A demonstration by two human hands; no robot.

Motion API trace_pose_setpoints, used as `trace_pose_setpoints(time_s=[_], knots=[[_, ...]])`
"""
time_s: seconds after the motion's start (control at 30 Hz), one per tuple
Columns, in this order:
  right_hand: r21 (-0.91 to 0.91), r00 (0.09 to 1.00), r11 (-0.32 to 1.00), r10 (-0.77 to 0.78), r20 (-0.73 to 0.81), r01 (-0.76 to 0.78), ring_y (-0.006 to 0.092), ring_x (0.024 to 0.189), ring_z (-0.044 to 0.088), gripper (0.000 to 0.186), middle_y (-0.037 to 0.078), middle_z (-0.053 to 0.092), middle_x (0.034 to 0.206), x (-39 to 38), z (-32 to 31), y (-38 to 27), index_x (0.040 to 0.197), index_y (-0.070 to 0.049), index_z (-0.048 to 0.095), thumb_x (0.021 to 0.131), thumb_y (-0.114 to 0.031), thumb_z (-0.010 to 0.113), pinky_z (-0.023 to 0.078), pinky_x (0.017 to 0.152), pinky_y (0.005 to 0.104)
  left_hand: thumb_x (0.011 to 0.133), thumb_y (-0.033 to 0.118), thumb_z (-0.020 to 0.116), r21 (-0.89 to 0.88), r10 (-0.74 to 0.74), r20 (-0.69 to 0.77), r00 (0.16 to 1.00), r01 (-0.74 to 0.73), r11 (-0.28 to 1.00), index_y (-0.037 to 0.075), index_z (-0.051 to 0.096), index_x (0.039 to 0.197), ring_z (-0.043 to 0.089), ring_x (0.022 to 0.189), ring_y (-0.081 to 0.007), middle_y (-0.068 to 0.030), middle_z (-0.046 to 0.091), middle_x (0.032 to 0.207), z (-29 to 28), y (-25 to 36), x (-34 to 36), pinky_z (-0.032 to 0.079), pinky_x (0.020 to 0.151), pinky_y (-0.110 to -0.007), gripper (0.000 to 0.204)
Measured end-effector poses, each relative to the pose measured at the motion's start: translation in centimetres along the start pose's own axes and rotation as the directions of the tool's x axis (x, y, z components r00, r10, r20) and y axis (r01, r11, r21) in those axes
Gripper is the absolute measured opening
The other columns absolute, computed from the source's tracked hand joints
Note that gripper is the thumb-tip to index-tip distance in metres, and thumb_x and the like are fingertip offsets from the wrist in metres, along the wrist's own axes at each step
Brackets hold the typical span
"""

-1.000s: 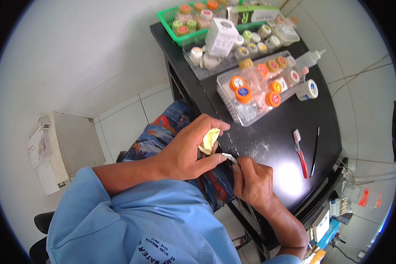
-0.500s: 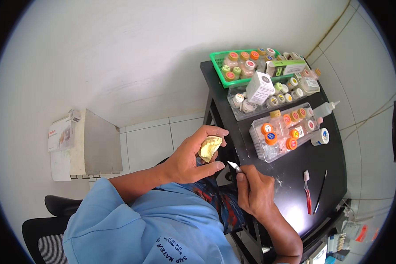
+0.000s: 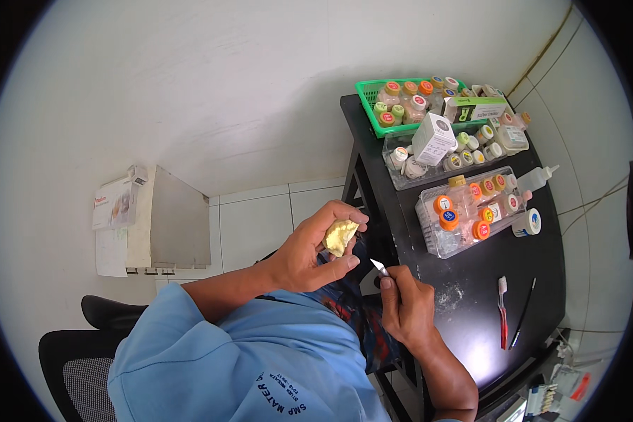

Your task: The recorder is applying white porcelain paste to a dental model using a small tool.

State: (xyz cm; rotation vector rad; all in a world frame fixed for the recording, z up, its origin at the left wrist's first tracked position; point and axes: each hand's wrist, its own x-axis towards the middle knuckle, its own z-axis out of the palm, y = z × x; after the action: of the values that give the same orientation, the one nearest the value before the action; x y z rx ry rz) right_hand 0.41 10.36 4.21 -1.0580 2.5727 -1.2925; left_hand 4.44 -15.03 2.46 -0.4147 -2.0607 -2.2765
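Note:
A yellowish plaster dental cast [image 3: 340,237] rests in my left hand [image 3: 314,251], with fingers curled behind it and the thumb stretched out below. My right hand [image 3: 409,301] grips a craft knife [image 3: 380,268]. Its short pale pointed blade sticks out past the fingertips, tilted up toward the cast. Blade and cast are apart. Much of the knife's handle is hidden inside my fist. Both hands are over my lap, at the left edge of the black table [image 3: 464,278].
White dust [image 3: 449,297] lies near my right hand. Beyond are a red-handled toothbrush [image 3: 502,313], a thin black brush [image 3: 523,314], a white-capped jar [image 3: 527,223] and a squeeze bottle [image 3: 536,178]. Clear trays [image 3: 429,243] and a green basket [image 3: 366,105] hold several jars. A cabinet [image 3: 181,221] stands left.
The view has shifted, so the table and its contents sit farther right. The cast has turned slightly in my left hand. The knife is still in my right hand, clear of the cast.

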Motion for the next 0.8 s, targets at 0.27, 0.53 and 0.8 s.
trace_pose_setpoints(time_s=[0.27,0.53,0.8], knots=[[-0.024,0.998,0.998,-0.057,0.013,0.057,0.0380,0.059,0.068,0.009,0.015,0.068,0.074,-0.3,0.0,-0.2,0.102,-0.004,0.067,0.102,-0.011,0.073,0.052,0.053,0.0466,0.101,-0.002,0.069,-0.129,-0.099,-0.018,0.995,0.096,0.987,0.005,0.042,0.158,0.063,0.109,-0.0149,-0.0116,0.053,0.141,0.3,-0.6,0.8,0.054,0.100,-0.031,0.063],[-0.010,0.919,0.923,-0.382,0.095,0.384,0.0242,0.055,0.063,0.020,0.004,0.059,0.071,-0.8,-0.2,-0.5,0.097,-0.008,0.070,0.094,-0.022,0.084,0.049,0.050,0.0393,0.101,0.003,0.075,0.356,0.010,0.118,0.993,-0.052,0.933,0.005,0.042,0.168,0.067,0.126,-0.0264,-0.0179,0.053,0.153,1.3,-0.7,4.5,0.056,0.106,-0.037,0.075],[-0.020,0.897,0.899,-0.436,0.067,0.438,0.0198,0.055,0.062,0.020,0.002,0.052,0.069,-0.8,-0.6,-0.3,0.097,-0.009,0.071,0.095,-0.024,0.083,0.046,0.049,0.0380,0.097,0.007,0.078,0.620,-0.061,0.171,0.983,-0.059,0.782,0.003,0.047,0.166,0.062,0.126,-0.0384,-0.0200,0.050,0.147,4.1,-1.2,5.9,0.052,0.108,-0.042,0.076]])
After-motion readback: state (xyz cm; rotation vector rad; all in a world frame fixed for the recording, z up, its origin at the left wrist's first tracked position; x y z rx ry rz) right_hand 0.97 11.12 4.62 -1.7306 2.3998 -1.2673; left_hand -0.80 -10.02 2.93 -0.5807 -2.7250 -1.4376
